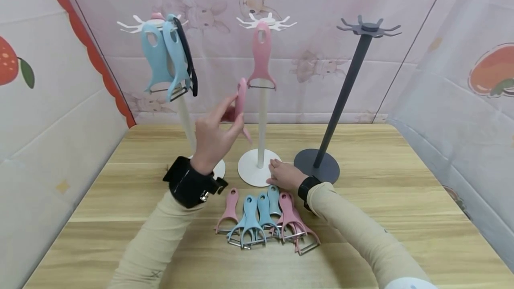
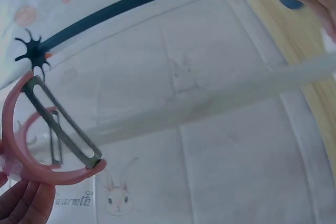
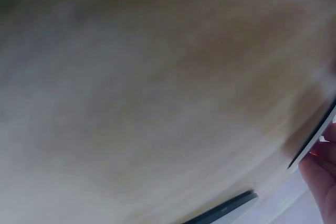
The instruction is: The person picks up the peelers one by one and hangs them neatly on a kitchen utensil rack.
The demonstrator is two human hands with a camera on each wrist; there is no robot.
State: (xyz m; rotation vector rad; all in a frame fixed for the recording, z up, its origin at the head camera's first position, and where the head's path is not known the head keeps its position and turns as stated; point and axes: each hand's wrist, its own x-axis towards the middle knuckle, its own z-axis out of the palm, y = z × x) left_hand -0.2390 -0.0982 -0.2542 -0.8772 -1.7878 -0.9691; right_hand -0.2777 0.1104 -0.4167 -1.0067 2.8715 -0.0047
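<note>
My left hand [image 1: 217, 135] pinches a pink peeler [image 1: 240, 101] upright, just left of the middle white stand [image 1: 263, 119]. In the left wrist view, the held peeler's metal blade [image 2: 63, 121] faces the camera. Another pink peeler [image 1: 262, 52] hangs from a hook of that stand. My right hand [image 1: 287, 175] rests at the right edge of the stand's round white base [image 1: 250, 168], fingers extended over it. Just in front of the base lies a group of blue peelers [image 1: 250, 213] and pink peelers [image 1: 287, 211], several in all, partly overlapping.
On the left, a white stand [image 1: 186, 124] carries blue peelers [image 1: 155, 55] and a black one [image 1: 186, 57], with a bit of pink behind. A dark grey stand [image 1: 341, 97] with bare hooks stands to the right. Patterned cloth [image 1: 321, 3] encloses the wooden table [image 1: 373, 177].
</note>
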